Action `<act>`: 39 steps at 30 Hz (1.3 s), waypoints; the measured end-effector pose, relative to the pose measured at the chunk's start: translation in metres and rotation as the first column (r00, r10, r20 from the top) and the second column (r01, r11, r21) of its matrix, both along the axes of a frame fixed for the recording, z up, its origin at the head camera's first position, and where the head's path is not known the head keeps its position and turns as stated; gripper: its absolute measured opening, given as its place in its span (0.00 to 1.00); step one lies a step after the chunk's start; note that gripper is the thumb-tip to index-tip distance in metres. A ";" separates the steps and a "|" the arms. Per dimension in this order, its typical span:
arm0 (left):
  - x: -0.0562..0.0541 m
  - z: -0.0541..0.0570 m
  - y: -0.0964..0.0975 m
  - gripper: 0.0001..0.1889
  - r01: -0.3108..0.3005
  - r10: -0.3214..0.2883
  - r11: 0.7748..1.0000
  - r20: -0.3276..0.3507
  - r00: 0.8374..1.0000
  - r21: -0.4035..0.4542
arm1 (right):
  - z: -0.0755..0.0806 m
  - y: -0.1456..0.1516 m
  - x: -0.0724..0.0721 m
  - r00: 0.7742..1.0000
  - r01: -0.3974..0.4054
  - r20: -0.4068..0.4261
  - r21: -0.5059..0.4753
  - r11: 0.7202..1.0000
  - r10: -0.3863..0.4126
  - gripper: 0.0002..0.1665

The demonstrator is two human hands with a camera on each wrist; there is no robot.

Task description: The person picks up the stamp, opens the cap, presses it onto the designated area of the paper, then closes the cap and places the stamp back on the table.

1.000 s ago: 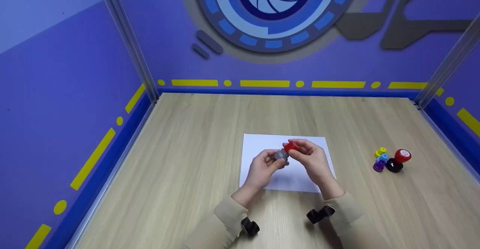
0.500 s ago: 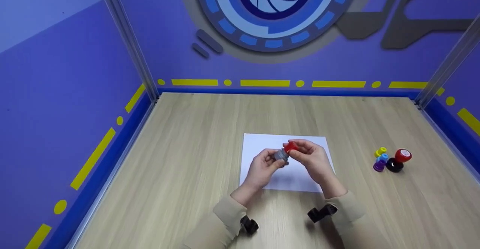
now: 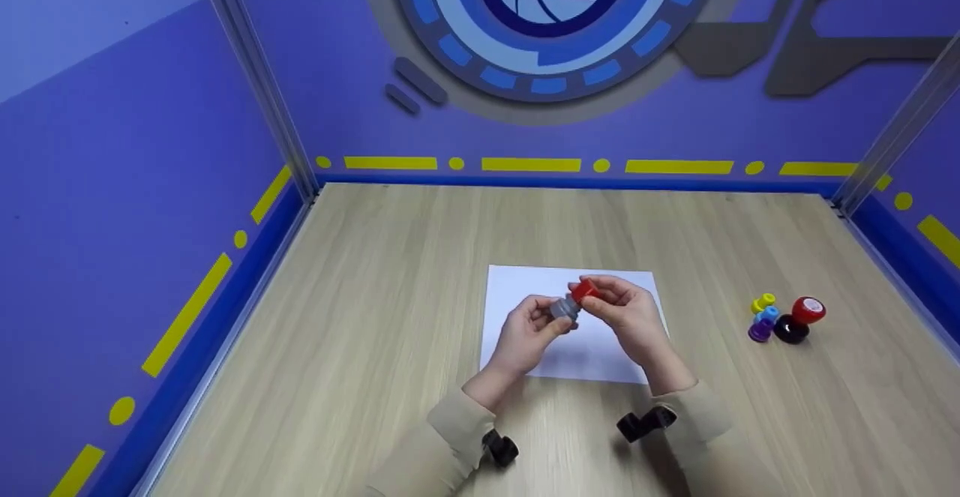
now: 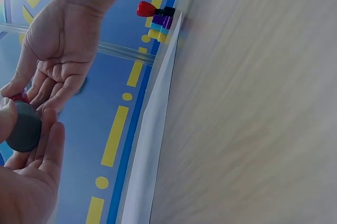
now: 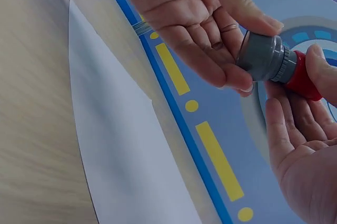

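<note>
Over a white sheet of paper [image 3: 592, 354], both hands hold a small stamp-like piece with a grey body [image 3: 564, 308] and a red end [image 3: 585, 290]. My left hand [image 3: 521, 339] pinches the grey body between thumb and fingers. The red end is pinched by my right hand [image 3: 637, 324]. In the right wrist view, the grey cylinder [image 5: 260, 58] meets the red end [image 5: 304, 77] at a ribbed collar. The left wrist view looks onto the flat round grey face [image 4: 25, 129], with the red part mostly hidden behind it.
Right of the paper, small yellow [image 3: 763, 303], light blue [image 3: 766, 315] and purple [image 3: 760, 330] pieces stand close together. Beside them is a black round-based stamp [image 3: 791, 329] with a red knob [image 3: 809, 309]. Blue printed walls [image 3: 525, 137] border the wooden table [image 3: 375, 294].
The red end looks slightly turned between the right fingers. Both hands otherwise keep their grip and place over the paper.
</note>
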State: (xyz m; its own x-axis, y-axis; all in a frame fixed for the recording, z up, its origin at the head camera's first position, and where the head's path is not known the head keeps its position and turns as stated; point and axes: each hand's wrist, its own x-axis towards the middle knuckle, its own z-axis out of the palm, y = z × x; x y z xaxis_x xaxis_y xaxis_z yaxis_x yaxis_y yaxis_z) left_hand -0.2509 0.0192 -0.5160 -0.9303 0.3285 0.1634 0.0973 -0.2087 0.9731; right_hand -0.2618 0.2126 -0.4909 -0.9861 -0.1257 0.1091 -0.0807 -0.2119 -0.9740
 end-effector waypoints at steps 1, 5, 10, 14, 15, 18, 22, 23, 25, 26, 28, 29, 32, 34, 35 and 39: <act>0.000 0.000 0.000 0.16 0.000 0.000 1.000 0.004 1.000 -0.006 | 0.001 0.002 0.000 1.000 -0.010 -0.021 -0.029 1.000 0.009 0.16; -0.002 -0.003 -0.001 0.16 -0.012 0.013 0.999 0.022 1.000 -0.034 | 0.003 0.008 -0.001 0.999 0.028 -0.037 -0.121 0.992 -0.032 0.16; -0.005 -0.003 -0.004 0.17 -0.074 0.076 0.995 0.022 0.997 -0.073 | 0.004 0.010 -0.003 0.993 0.121 0.026 -0.088 0.989 -0.119 0.17; -0.010 -0.002 -0.007 0.19 -0.152 0.151 0.984 -0.016 0.988 -0.090 | 0.004 0.008 -0.006 0.983 0.183 0.040 -0.031 0.983 -0.181 0.20; -0.011 -0.001 -0.008 0.19 -0.170 0.169 0.981 -0.023 0.985 -0.091 | 0.004 0.008 -0.007 0.980 0.196 0.030 -0.012 0.981 -0.195 0.22; -0.014 -0.001 -0.010 0.19 -0.207 0.206 0.975 -0.024 0.978 -0.086 | 0.003 0.007 -0.010 0.971 0.237 -0.003 0.069 0.969 -0.237 0.25; -0.016 -0.002 -0.013 0.20 -0.228 0.228 0.969 -0.005 0.974 -0.094 | -0.002 0.004 -0.017 0.959 0.282 -0.053 0.228 0.932 -0.277 0.27; -0.016 -0.001 -0.014 0.20 -0.231 0.232 0.968 -0.004 0.973 -0.097 | -0.003 0.003 -0.020 0.956 0.292 -0.066 0.260 0.921 -0.284 0.27; -0.017 -0.002 -0.015 0.20 -0.238 0.238 0.966 -0.007 0.971 -0.105 | -0.006 0.001 -0.024 0.951 0.310 -0.093 0.321 0.895 -0.296 0.26; -0.017 -0.002 -0.016 0.20 -0.243 0.243 0.963 -0.013 0.970 -0.113 | -0.008 -0.001 -0.027 0.949 0.316 -0.105 0.342 0.885 -0.299 0.26; -0.018 -0.002 -0.017 0.21 -0.255 0.255 0.959 -0.019 0.967 -0.127 | -0.012 -0.003 -0.032 0.945 0.326 -0.121 0.386 0.863 -0.302 0.24; -0.018 -0.002 -0.018 0.21 -0.263 0.262 0.955 -0.022 0.965 -0.135 | -0.013 -0.004 -0.034 0.944 0.328 -0.127 0.405 0.853 -0.303 0.24; -0.020 -0.003 -0.020 0.21 -0.281 0.280 0.946 -0.029 0.959 -0.163 | -0.016 -0.007 -0.039 0.945 0.325 -0.131 0.492 0.808 -0.301 0.24; -0.020 -0.004 -0.020 0.21 -0.288 0.288 0.942 -0.029 0.957 -0.173 | -0.018 -0.009 -0.041 0.947 0.314 -0.127 0.544 0.778 -0.294 0.24; -0.020 -0.004 -0.021 0.21 -0.290 0.290 0.941 -0.026 0.957 -0.177 | -0.018 -0.010 -0.042 0.949 0.309 -0.125 0.564 0.766 -0.291 0.24; -0.020 -0.006 -0.021 0.21 -0.296 0.297 0.938 -0.022 0.955 -0.179 | -0.021 -0.012 -0.045 0.953 0.290 -0.118 0.612 0.735 -0.278 0.24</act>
State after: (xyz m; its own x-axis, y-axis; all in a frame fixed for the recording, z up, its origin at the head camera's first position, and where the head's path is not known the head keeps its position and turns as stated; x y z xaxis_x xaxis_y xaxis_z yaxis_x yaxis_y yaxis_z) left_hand -0.2714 -0.0017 -0.5218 -0.9906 0.0611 0.1222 0.1228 0.0061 0.9924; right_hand -0.3065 0.2001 -0.5121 -0.9856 0.1142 0.1249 -0.0574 0.4686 -0.8815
